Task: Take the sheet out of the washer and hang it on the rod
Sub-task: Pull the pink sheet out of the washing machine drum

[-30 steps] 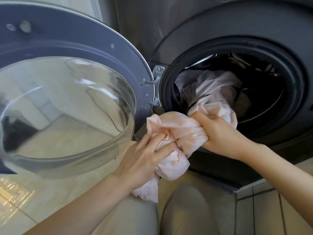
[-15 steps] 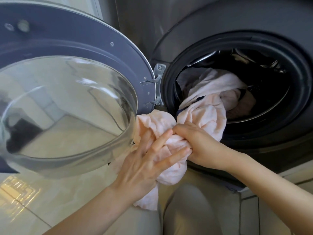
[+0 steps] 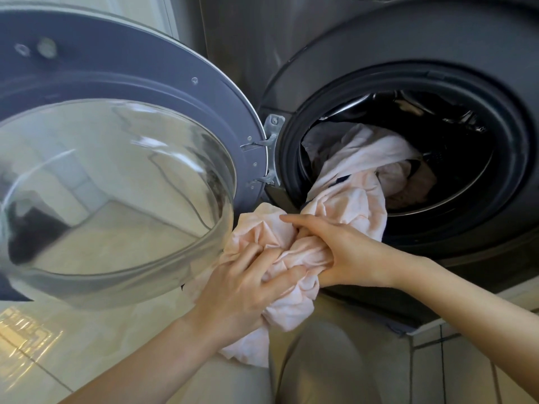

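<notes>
A pale pink sheet (image 3: pixel 354 199) trails out of the dark grey washer (image 3: pixel 379 48) over the lower left of its black door seal (image 3: pixel 287 158). Its bunched front part hangs just outside the opening. My left hand (image 3: pixel 239 290) grips the bunch from below and the left, fingers dug into the folds. My right hand (image 3: pixel 347 252) is closed on the cloth from the right, with the forefinger stretched along it. More of the sheet lies inside the drum, partly in shadow. No rod is in view.
The washer door (image 3: pixel 116 182) stands swung open to the left, its glass bowl bulging toward me and close to my left hand. My knees in light trousers (image 3: pixel 323 363) are right below the bundle. Glossy tiled floor (image 3: pixel 32 339) lies at the lower left.
More of the sheet has come out of the drum and the bunch has shifted left and down. My left fingers, spread half a second ago, have closed into the cloth.
</notes>
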`<state>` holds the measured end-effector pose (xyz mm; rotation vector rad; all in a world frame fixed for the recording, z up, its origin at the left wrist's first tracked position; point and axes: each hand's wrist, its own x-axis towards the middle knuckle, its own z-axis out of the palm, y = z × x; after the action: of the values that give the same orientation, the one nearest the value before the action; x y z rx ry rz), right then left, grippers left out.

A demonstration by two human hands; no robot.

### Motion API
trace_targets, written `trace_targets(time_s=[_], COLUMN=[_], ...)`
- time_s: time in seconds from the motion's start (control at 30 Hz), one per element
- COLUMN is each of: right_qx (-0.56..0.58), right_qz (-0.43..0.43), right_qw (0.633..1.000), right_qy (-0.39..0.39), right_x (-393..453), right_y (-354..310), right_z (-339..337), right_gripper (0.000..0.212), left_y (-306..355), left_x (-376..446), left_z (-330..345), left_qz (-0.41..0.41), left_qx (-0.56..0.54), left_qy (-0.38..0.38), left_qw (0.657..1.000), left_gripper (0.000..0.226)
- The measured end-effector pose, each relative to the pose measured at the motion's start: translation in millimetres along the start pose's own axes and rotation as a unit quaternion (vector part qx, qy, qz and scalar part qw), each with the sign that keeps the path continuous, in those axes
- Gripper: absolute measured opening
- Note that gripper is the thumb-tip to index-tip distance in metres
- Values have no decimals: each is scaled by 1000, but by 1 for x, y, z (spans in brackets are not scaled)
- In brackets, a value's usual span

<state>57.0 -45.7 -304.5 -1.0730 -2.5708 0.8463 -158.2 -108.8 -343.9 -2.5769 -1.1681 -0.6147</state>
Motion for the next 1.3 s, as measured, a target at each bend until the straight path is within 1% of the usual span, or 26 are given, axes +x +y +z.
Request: trace_targets(time_s=[0.07, 0.1, 0.17, 0.23, 0.33, 0.47, 0.53, 0.57, 0.6, 0.7, 0.73, 0.77, 0.8, 0.87, 0.93, 0.97, 1.0, 1.03, 1.07, 1.1, 1.17, 1.23, 1.3], right_qx=[-100, -156, -254, -305, -301, -282, -284, -292, -305, -385, -399, -397, -379, -314, -249, -212, -164, -104, -40, 27, 137, 160, 131], right_qz=[-26, -28, -4, 28, 79, 129, 144, 150, 157, 150, 138, 121, 106, 104, 87, 66, 49, 44, 50, 56, 33, -20, -46], right_qw=[995, 987, 965, 948, 946, 947, 945, 942, 937, 910, 906, 910, 917, 936, 953, 961, 970, 977, 983, 985, 980, 980, 986], right_qy=[-7, -25, -68, -83, -87, -87, -75, -68, -64, -42, -15, 24, 62, 117, 153, 164, 172, 178, 173, 162, 138, 115, 89], right_x=[3, 5, 9, 14, 23, 32, 33, 32, 31, 24, 19, 12, 4, -12, -24, -28, -33, -37, -41, -45, -48, -46, -39], right_y=[9, 16, 35, 58, 84, 104, 110, 111, 112, 110, 109, 110, 109, 102, 87, 75, 61, 46, 32, 20, 2, -9, -11], right_z=[-6, -9, -17, -26, -37, -39, -37, -36, -36, -38, -38, -38, -41, -50, -61, -65, -69, -73, -76, -77, -77, -71, -60], right_gripper=[95, 97, 100, 102, 108, 113, 110, 105, 96, 49, 36, 30, 29, 42, 52, 52, 47, 36, 24, 22, 41, 63, 68], left_y=[-2, -3, -5, -7, -7, -5, -8, -9, -11, -11, -10, -10, -9, -8, -9, -9, -10, -10, -10, -10, -9, -8, -9], left_x=[0, -1, -5, -8, -8, -6, -4, -4, -3, -2, -2, -2, -1, 0, 2, 3, 5, 7, 10, 12, 14, 12, 9], left_z=[-1, -2, -2, -3, -5, -8, -10, -11, -12, -12, -13, -13, -13, -12, -9, -7, -6, -5, -5, -6, -8, -8, -7], left_qz=[-7, -12, -18, -17, -16, -23, -44, -61, -76, -101, -106, -109, -112, -116, -118, -117, -115, -113, -111, -110, -106, -102, -105], left_qx=[1, 1, 2, 0, -1, -10, -15, -19, -23, -28, -24, -18, -14, -7, 0, 5, 8, 8, 6, 2, 1, -1, -7], left_qy=[3, 2, -4, -8, -7, 0, -11, -18, -27, -59, -67, -74, -78, -83, -88, -91, -93, -94, -94, -92, -89, -87, -83], left_qw=[1000, 1000, 1000, 1000, 1000, 1000, 999, 998, 996, 993, 992, 991, 991, 990, 989, 989, 989, 989, 989, 990, 990, 991, 991], left_gripper=[53, 53, 55, 56, 52, 48, 49, 52, 54, 57, 57, 57, 56, 55, 57, 57, 56, 55, 54, 54, 54, 54, 54])
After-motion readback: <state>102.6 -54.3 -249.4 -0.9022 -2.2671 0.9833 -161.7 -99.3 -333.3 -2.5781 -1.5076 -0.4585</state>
